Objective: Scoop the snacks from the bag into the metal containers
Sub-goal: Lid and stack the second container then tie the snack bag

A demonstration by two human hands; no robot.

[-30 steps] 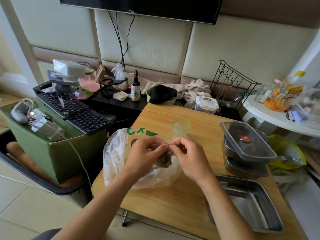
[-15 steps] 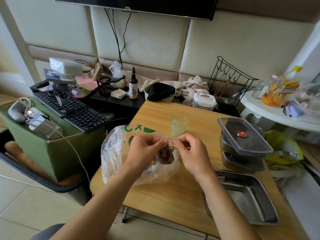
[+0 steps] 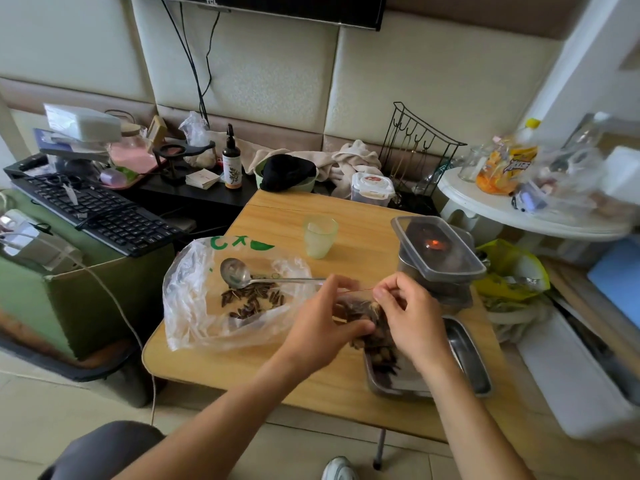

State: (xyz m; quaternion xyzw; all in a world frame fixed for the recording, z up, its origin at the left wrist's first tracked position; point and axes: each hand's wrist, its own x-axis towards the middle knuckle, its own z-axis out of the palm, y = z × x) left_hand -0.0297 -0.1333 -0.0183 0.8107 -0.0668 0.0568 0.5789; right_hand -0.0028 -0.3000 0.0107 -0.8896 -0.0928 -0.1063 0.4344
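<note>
Both hands have shifted right, off the plastic bag [image 3: 194, 306] lying left on the table [image 3: 277, 375], to above the near-right metal container [image 3: 474, 368]. The left hand [image 3: 322, 323] grips a snack pouch [image 3: 367, 327] there; the right hand [image 3: 412, 313] pinches its red tie [image 3: 360, 290]. A spoon [image 3: 242, 275] rests in the bag.

Both forearms are bare, uncovered from the wrists back to the lower edge of the view, where they pass over the near edge of the wooden table [image 3: 242, 368]. The left hand [image 3: 322, 327] and the right hand [image 3: 412, 313] are bare as well. Below the table's near-left corner, a knee is covered in dark grey cloth [image 3: 104, 448]. Under the table's near edge, just left of its metal leg [image 3: 379, 448], the toe of a white and grey shoe [image 3: 337, 470] shows.
</note>
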